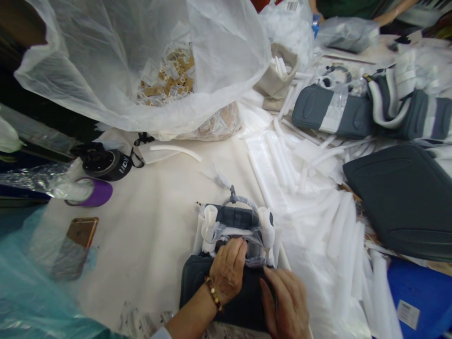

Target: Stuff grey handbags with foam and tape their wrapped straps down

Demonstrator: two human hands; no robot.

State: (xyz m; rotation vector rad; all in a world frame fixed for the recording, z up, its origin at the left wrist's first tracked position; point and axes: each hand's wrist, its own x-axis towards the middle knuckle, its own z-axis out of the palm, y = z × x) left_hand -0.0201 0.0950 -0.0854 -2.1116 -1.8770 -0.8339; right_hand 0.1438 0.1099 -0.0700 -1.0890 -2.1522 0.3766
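Note:
A dark grey-blue padded case lies on the white table cover at the bottom middle. Its far end carries a plastic-wrapped handle with white foam pieces on both sides. My left hand, a bead bracelet on its wrist, rests on the case with its fingers curled onto the crinkled clear wrap below the handle. My right hand lies on the case's right part, fingers pressed together and pointing at the wrap; nothing shows in it.
A big white bag of small packets stands at the back left. White foam tubes are strewn to the right, with more dark cases behind. At the left lie a phone, a purple tape roll and a black roll.

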